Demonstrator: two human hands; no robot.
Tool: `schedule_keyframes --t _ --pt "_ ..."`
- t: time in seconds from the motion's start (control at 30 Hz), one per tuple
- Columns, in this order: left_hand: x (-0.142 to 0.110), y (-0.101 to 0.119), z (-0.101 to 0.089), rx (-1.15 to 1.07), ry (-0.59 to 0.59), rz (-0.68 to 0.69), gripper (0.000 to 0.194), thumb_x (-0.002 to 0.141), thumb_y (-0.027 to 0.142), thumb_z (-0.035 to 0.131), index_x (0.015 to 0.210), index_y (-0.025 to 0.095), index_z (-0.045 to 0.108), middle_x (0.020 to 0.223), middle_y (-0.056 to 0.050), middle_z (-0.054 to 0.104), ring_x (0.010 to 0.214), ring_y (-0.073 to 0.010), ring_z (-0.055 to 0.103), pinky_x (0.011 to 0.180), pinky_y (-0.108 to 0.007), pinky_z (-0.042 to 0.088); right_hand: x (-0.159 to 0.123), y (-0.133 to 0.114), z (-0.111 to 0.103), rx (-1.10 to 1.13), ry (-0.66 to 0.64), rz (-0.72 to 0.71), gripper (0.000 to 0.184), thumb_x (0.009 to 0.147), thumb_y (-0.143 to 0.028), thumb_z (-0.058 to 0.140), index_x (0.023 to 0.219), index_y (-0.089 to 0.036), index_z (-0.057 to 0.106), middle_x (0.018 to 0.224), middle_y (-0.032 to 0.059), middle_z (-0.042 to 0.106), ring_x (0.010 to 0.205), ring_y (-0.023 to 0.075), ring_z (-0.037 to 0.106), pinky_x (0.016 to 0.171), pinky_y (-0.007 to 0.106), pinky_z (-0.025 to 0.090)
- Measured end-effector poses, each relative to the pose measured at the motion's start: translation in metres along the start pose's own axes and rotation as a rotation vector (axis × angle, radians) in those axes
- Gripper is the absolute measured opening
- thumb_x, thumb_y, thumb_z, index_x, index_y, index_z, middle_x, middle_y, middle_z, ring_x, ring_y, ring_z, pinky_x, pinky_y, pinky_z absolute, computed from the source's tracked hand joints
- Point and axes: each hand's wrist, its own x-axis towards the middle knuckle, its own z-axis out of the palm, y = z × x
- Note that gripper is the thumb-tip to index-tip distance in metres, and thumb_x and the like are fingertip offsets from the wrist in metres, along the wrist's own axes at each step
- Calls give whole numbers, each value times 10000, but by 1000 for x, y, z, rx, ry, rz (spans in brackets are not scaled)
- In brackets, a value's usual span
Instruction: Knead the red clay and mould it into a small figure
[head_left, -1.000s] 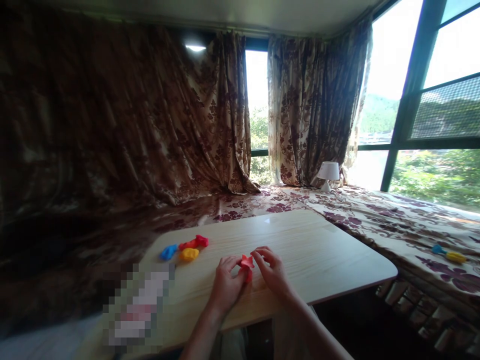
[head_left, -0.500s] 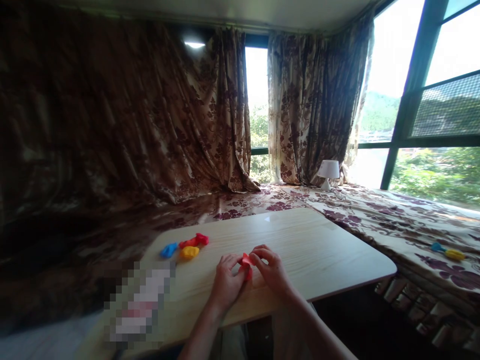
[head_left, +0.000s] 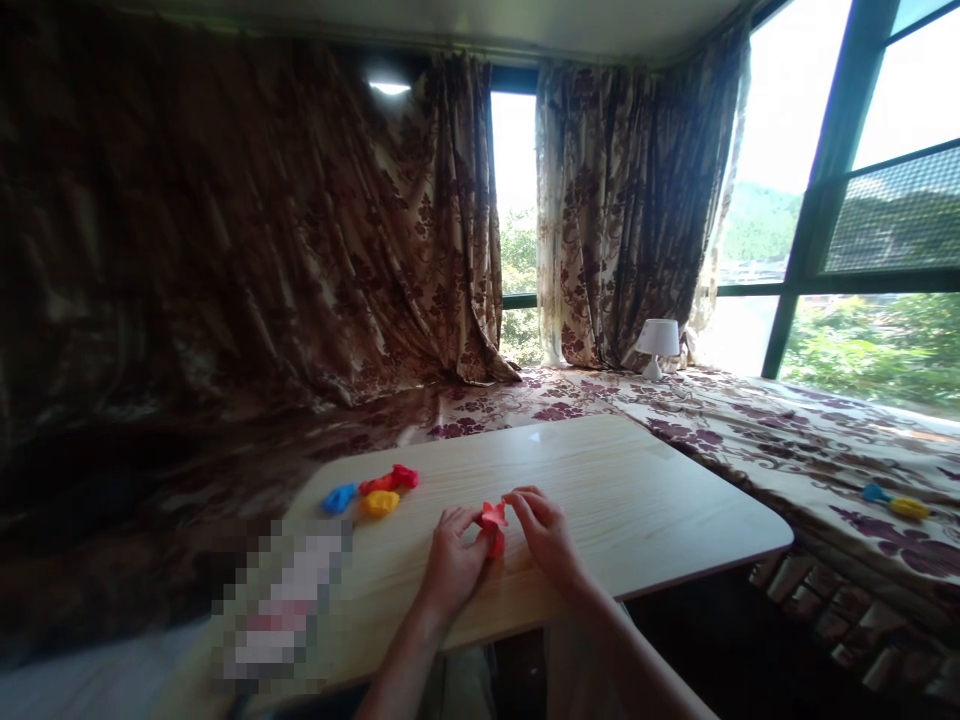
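Note:
Over the near middle of the table, my left hand holds a soft coral-red piece between thumb and fingers. Pointed, petal-like flaps spread from its top, and a rounded red part hangs below. I cannot tell whether it is clay or another soft material. The thumb and forefinger of my right hand are pinched together at the tip of its right-hand flap. Further left on the table lie a blue lump, a red lump and a yellow lump.
A pixelated patch covers an object at the table's left edge. Flowered cloth covers the ledge behind and to the right, bearing a white lamp and a blue-and-yellow item. Curtains hang behind.
My right fingers have drawn slightly off the middle of the red piece to its right-hand flap. More of its petal-like top shows now. My left hand keeps its hold.

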Motion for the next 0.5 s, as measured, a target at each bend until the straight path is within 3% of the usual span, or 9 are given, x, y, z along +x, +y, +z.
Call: schedule_keyframes --t 0.2,0.5 --pt "0 1 0 -11 -3 3 167 772 308 569 840 210 686 916 -54 675 923 -210 581 888 -385 452 -2 -2 -1 39 39 -53 189 828 -331 553 827 -187 675 846 52 625 806 171 597 663 266 497" --pt "0 1 -1 -2 8 -11 164 765 302 574 836 212 690 907 -52 680 919 -204 589 885 -364 453 -3 -3 -2 43 0 -46 153 814 -286 562 766 -188 670 831 48 611 808 172 597 668 271 504"
